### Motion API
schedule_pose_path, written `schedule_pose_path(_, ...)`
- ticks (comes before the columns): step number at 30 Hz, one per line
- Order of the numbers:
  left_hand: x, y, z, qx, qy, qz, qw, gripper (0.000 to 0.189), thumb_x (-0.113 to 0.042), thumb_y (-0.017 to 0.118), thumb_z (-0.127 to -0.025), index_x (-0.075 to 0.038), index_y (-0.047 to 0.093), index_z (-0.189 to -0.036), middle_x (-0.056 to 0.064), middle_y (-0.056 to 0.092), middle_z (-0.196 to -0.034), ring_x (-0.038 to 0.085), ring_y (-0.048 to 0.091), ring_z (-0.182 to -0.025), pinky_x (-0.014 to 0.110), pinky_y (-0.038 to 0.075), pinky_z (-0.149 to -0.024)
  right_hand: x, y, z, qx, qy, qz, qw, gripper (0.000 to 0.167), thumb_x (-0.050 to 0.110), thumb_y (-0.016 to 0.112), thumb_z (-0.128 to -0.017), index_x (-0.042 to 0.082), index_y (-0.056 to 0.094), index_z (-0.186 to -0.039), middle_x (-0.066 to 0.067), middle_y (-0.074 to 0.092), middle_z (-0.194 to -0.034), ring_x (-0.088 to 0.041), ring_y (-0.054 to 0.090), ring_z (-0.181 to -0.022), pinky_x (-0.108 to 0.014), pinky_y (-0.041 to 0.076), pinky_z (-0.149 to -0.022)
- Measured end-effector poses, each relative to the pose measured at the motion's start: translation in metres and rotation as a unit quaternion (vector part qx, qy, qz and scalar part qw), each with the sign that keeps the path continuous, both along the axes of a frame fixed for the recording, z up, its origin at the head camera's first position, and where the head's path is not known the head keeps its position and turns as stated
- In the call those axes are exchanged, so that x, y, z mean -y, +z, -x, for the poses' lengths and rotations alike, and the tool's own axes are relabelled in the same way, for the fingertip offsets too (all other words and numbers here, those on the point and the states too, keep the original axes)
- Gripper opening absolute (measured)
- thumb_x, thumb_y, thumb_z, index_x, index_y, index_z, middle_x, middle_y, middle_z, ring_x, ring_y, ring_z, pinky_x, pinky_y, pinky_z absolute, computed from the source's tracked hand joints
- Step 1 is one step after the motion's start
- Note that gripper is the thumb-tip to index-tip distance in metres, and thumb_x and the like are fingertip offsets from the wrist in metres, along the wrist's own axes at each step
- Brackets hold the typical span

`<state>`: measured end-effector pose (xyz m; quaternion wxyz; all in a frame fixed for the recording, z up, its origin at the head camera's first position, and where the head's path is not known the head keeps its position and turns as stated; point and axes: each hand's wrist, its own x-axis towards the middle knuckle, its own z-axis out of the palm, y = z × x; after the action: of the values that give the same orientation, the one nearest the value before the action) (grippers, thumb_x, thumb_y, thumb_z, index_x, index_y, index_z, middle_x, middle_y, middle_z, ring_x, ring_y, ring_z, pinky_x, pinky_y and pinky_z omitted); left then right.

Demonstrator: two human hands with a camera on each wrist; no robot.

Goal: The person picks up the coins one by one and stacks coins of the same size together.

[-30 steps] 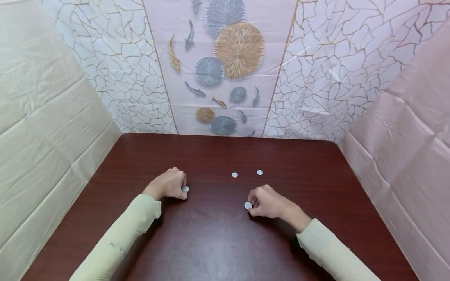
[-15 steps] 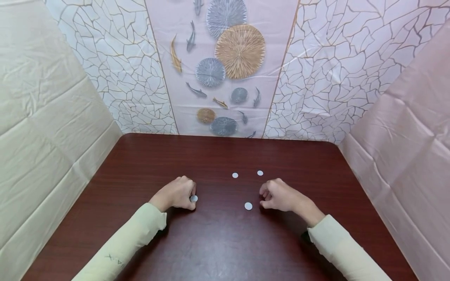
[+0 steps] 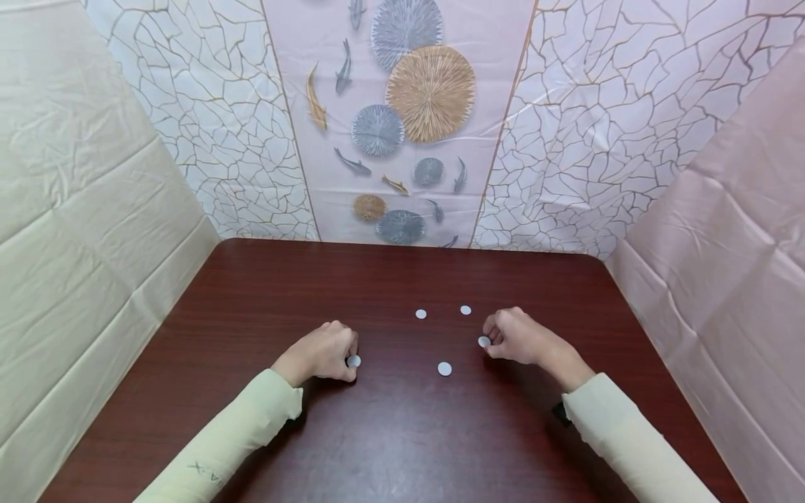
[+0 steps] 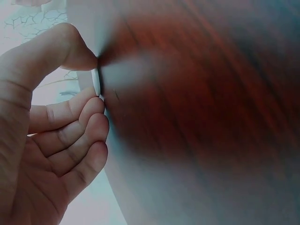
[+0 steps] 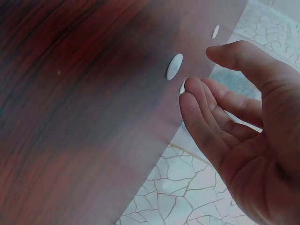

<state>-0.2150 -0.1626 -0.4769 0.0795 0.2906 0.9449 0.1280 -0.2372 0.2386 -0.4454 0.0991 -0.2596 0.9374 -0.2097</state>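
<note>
My left hand (image 3: 322,351) pinches a small white disc (image 3: 354,361) at its edges, thumb on one side and index fingertip on the other. In the left wrist view this disc (image 4: 96,82) shows edge-on at the dark red tabletop, the other fingers bent beside it. My right hand (image 3: 520,337) is low over the table, thumb and fingers apart. Just in front of its fingertips lies another white disc (image 3: 484,341). The right wrist view shows that disc (image 5: 174,66) flat on the wood, before the gap between thumb and fingers.
Two white discs lie farther back, one at the middle (image 3: 421,314) and one to its right (image 3: 465,310). A third disc (image 3: 444,369) lies nearer, between the hands. The dark red table (image 3: 390,433) ends at a patterned cloth backdrop (image 3: 402,175), with pale cloth on both sides.
My left hand has brought its disc right and nearer. My right hand has let go of the disc between the hands and moved right and back, to another disc.
</note>
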Motion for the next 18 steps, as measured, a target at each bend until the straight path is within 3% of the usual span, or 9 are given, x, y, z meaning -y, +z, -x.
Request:
schedule_pose_path(11,0.001,-0.001,-0.002,0.012,0.023,-0.003,0.9997,0.015,-0.022,0.079,-0.074,-0.015,0.070,-0.084,-0.006,0.065,-0.078,0.012,0.056,-0.068,0.029,0.051,-0.068,-0.002,-0.012,0.012,-0.044,0.032,-0.025,0.9982,0.017,0.006,0.081,-0.083,-0.002,0.073,-0.095,-0.011,0.074,-0.088,-0.014,0.071,-0.080,-0.029,0.060,-0.071)
schedule_pose_path(18,0.000,-0.001,-0.003,0.021,0.037,-0.005,0.9991,0.017,-0.022,0.080,-0.076,-0.014,0.069,-0.086,-0.004,0.067,-0.081,0.012,0.057,-0.070,0.030,0.053,-0.070,-0.001,-0.014,0.019,-0.028,0.036,-0.048,0.9978,0.017,0.010,0.083,-0.083,0.000,0.075,-0.095,-0.007,0.075,-0.085,-0.012,0.069,-0.079,-0.028,0.058,-0.071)
